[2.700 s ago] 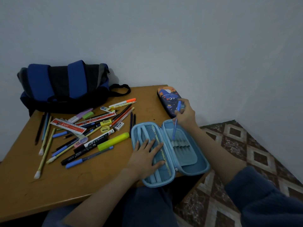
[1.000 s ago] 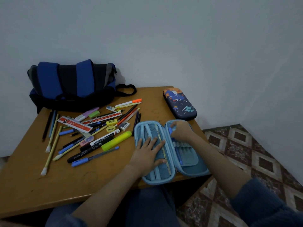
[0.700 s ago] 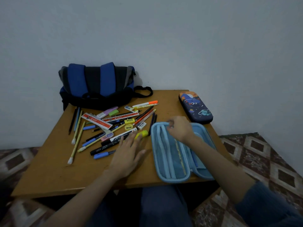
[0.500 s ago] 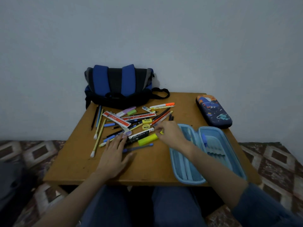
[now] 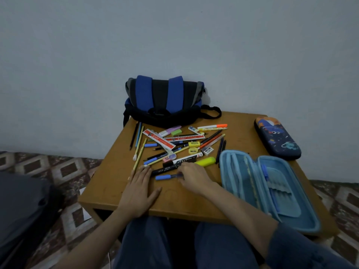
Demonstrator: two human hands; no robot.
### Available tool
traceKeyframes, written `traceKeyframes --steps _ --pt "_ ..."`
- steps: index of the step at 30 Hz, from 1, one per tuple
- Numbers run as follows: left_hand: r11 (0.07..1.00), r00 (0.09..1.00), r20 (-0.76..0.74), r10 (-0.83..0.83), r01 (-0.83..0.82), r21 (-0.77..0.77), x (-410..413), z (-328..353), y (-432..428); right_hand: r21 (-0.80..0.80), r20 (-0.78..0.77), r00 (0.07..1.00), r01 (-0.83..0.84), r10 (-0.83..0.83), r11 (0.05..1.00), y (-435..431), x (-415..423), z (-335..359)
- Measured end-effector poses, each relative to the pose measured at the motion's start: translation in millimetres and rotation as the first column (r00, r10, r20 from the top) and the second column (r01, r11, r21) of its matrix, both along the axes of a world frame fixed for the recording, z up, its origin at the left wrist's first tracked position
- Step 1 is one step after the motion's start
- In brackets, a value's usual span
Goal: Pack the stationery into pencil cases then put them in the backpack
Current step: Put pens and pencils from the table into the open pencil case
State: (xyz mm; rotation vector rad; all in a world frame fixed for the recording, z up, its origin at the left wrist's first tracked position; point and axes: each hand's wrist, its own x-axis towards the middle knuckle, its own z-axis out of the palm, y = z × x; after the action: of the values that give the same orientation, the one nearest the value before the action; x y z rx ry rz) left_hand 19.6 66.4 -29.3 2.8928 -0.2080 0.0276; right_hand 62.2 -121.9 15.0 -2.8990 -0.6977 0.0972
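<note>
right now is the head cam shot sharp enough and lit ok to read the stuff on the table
Head view: dim, flat and bluish, without glare or hard shadows. The right hand is slightly motion-blurred over the blue pen; the red ruler shows lettering too soft to read. Wide-angle distortion stretches the open blue case toward the frame's corner.

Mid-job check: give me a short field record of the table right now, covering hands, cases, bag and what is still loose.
left hand: flat on the brown wooden table, palm down, holding nothing
right hand: fingertips on a blue pen; grip not clearly closed
open light-blue pencil case: near right corner, one blue pen in its right half
dark space-print pencil case: closed, far right edge
blue and black backpack: far edge, against the wall
loose stationery pile: unpacked, between backpack and hands
</note>
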Motion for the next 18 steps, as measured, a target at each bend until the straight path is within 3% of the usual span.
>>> traceKeyframes --steps 10,13,16,18 --pt "1.0 0.999 -0.032 0.014 -0.015 -0.012 1.5 -1.2 -0.2 -0.034 0.041 0.998 0.044 -0.042 0.998 -0.3 -5.6 -1.1" --pt "1.0 1.0 -0.027 -0.004 0.003 -0.026 0.3 3.1 0.3 0.19 0.044 0.985 0.158 -0.169 0.969 -9.2 -5.5 11.8" --pt "0.998 0.997 0.058 -0.058 0.057 0.01 4.9 15.6 -6.4 0.501 -0.015 0.939 0.303 -0.343 0.811 -27.9 0.3 32.4" --pt "0.995 0.988 0.118 -0.097 0.098 -0.004 8.8 26.9 -21.3 0.626 -0.042 0.918 0.332 -0.395 0.706 -44.3 3.7 44.3"
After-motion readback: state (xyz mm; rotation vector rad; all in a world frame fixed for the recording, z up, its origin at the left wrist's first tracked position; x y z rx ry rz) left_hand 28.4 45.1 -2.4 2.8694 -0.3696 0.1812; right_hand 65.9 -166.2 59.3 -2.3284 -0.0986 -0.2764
